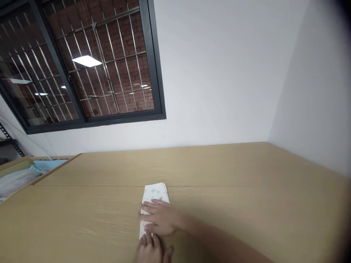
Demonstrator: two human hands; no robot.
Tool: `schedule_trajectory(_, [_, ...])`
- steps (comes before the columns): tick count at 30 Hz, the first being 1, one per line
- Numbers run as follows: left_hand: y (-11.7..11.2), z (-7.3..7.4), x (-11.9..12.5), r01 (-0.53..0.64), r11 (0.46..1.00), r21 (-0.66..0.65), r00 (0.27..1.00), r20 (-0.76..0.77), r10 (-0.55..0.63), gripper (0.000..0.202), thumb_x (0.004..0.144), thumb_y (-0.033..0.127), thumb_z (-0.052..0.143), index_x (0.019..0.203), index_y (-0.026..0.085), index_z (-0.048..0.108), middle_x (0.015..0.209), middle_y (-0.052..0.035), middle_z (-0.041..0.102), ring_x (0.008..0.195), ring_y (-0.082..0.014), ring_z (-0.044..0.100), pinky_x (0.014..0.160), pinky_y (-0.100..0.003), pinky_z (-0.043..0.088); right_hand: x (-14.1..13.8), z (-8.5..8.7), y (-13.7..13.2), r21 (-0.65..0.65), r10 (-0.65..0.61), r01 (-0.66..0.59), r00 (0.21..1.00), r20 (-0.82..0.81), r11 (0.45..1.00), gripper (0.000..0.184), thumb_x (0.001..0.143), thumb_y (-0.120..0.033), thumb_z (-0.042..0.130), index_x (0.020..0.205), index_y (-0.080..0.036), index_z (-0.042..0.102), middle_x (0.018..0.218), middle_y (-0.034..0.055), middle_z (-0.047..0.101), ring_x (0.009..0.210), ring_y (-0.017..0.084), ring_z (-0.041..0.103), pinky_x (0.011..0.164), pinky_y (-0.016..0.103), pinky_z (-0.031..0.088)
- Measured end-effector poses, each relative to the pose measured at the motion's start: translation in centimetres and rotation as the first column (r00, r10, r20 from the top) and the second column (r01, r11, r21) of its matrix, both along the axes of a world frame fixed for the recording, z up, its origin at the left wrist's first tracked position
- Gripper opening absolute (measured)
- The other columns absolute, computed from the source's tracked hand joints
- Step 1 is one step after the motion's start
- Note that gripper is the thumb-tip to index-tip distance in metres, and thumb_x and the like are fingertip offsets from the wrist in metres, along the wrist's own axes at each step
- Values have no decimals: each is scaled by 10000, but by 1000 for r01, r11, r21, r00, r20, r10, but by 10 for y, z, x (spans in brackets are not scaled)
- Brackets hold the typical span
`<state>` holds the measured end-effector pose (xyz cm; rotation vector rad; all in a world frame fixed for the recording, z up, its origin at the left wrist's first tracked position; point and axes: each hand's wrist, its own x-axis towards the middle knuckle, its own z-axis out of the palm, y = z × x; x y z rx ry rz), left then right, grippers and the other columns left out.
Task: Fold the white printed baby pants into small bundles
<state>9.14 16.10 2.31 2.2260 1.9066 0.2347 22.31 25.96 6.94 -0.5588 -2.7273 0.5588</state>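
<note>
A narrow folded white sheet point(155, 190) with small greenish prints lies on the wooden tabletop point(95, 219), its layered edge showing on the right. Whether it is paper or cloth I cannot tell. Across its middle, my right hand point(160, 217) rests palm down with fingers spread and slightly blurred. My left hand point(150, 251) is at the sheet's near end, fingertips pressing on it, thumb apart on the right. Both hands nearly touch, and they cover much of the sheet's lower half.
A seam runs across the tabletop. At the far left, a wood-edged bin point(55, 170) holds pale blue and white soft material point(19, 180). Behind the table stand a white wall point(214, 80) and a dark-framed barred window point(159, 87). Part of a black perforated rack point(11, 140) shows at the left edge.
</note>
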Motion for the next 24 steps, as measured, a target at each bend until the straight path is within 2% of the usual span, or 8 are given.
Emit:
schedule_trajectory(2, [4,9,-7,-3,999,-46,999,47,6,466,870,536,527,1083,173,726,1178,-248,707,1098,-427,669,922,-563,521,5,-1,19,36,-18,19,999,-39,999,551,1007,-497,497,1521,-302,461,1601,94,375,1508,262,307,1239,491,164])
schedule_trajectory(6, [6,24,-20,-1,993,-116,997,81,11,408,890,525,495,1005,208,724,1059,-183,751,934,-337,718,827,-449,538,9,-1,54,80,-69,77,993,-91,994,536,983,-469,540,1488,-290,513,1583,84,411,1484,283,353,1231,476,200])
schedule_trajectory(11, [6,41,-23,4,985,-175,1000,11,-2,323,895,416,530,1050,202,715,1015,-181,755,934,-339,718,797,-424,515,16,1,78,23,-203,204,977,-68,979,620,970,-500,562,1536,-282,436,1637,74,305,1535,248,230,1251,467,125])
schedule_trajectory(15, [11,63,-33,44,976,-211,996,-63,-59,291,918,232,456,1024,199,724,1012,-179,748,974,-336,710,803,-404,492,22,-1,77,22,-308,311,946,-101,950,561,1025,-418,467,1551,-232,408,1657,75,264,1550,213,177,1257,437,111])
schedule_trajectory(19, [20,81,-48,197,969,-149,980,17,-197,215,832,132,501,821,222,695,1017,-95,709,961,-256,679,821,-334,474,25,1,68,68,-427,447,882,-201,892,530,1035,-345,419,1542,-190,405,1656,103,288,1544,220,194,1250,427,155])
schedule_trajectory(22, [25,85,-55,283,955,-87,954,128,-272,173,805,118,524,787,220,662,1092,-60,662,1036,-204,639,902,-281,457,28,11,54,94,-478,522,830,-288,848,432,974,-232,483,1398,-206,558,1527,113,487,1434,251,386,1194,428,269])
schedule_trajectory(24, [26,84,-58,301,951,-71,945,158,-288,190,812,112,506,804,222,661,1116,-57,657,1061,-194,627,936,-265,444,34,20,38,59,-474,516,822,-315,855,323,946,-232,522,1242,-212,649,1329,105,625,1259,253,536,1099,401,380])
